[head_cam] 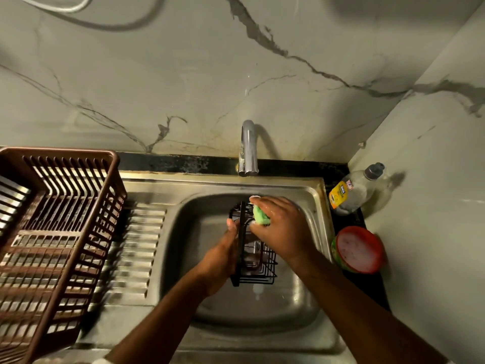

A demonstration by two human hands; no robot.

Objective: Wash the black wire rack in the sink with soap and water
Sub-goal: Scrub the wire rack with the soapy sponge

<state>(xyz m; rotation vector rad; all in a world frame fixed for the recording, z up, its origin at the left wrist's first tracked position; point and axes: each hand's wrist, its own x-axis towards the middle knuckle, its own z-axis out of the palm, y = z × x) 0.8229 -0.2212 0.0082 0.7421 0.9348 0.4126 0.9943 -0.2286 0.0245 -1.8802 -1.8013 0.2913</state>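
The black wire rack [258,264] stands on edge inside the steel sink [294,308]. My left hand [220,258] grips its left side, thumb up along the frame. My right hand [282,227] holds a green sponge [260,215] and presses it against the rack's far top end. The rack's middle is partly hidden behind both hands. No water stream is visible from the chrome tap [248,148].
A brown plastic dish basket [55,227] sits on the ribbed drainboard at the left. At the right corner stand a clear dish-soap bottle [354,190] with a yellow label and a red tub of soap paste [359,249]. Marble walls close the back and right.
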